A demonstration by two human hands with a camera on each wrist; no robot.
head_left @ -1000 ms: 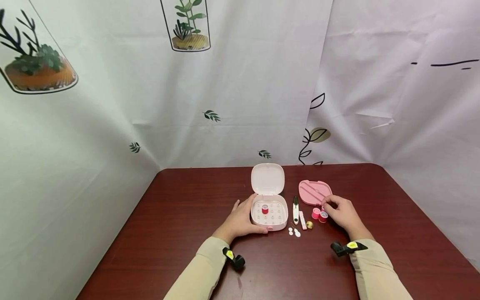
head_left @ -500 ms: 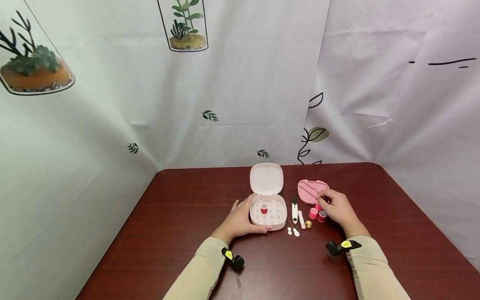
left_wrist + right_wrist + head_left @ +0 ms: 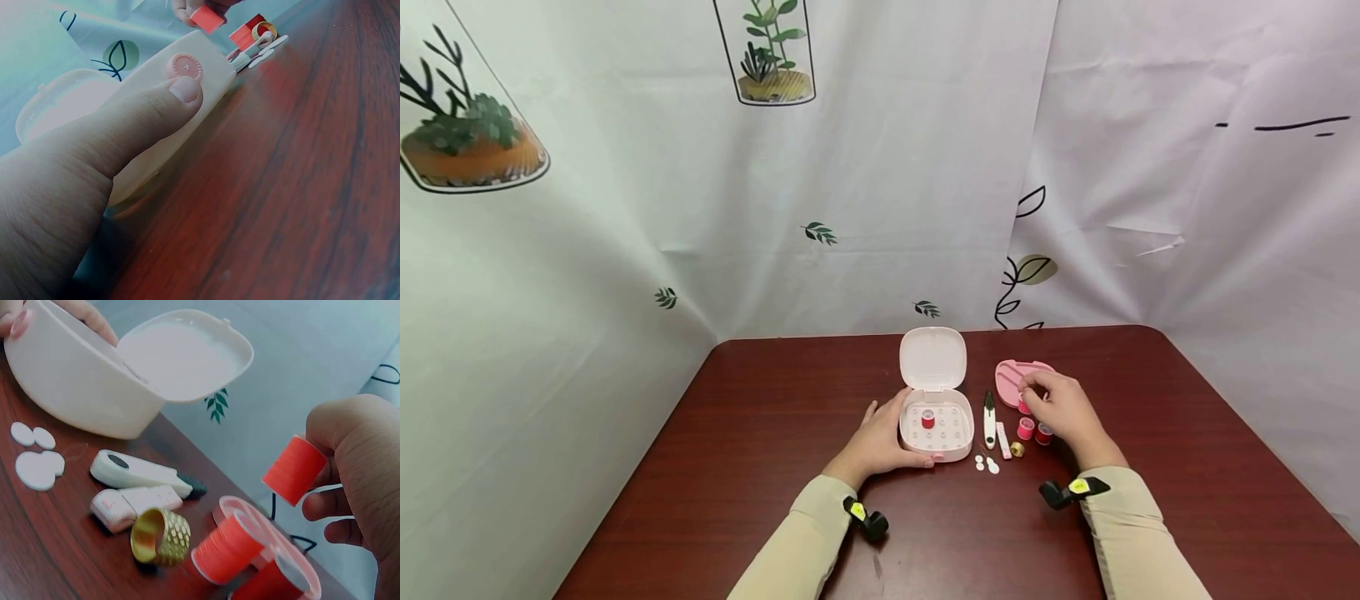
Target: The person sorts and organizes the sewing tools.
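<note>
My left hand (image 3: pixel 880 437) holds the white sewing box (image 3: pixel 957 451) at its left side, with the thumb on the front by the round pink button (image 3: pixel 186 66). The box's lid (image 3: pixel 933 358) stands raised, and one red thread spool (image 3: pixel 928 419) sits on a peg inside. Above the table my right hand (image 3: pixel 1066 414) pinches a bright pinkish-red thread spool (image 3: pixel 295 470) between thumb and finger. Below that hand, two more spools stand on the table, one pinkish (image 3: pixel 228 547) and one darker red (image 3: pixel 271 582).
Right of the box lie white thread snips (image 3: pixel 989 423), a rolled tape measure (image 3: pixel 1003 440), a gold thimble (image 3: pixel 1017 450) and several white buttons (image 3: pixel 35 470). A pink tray (image 3: pixel 1009 383) lies behind the spools. Printed cloth (image 3: pixel 880 167) hangs behind the table.
My right hand has lifted a spool from near the pink tray and moved left with it, toward the box. The left hand keeps its place on the box.
</note>
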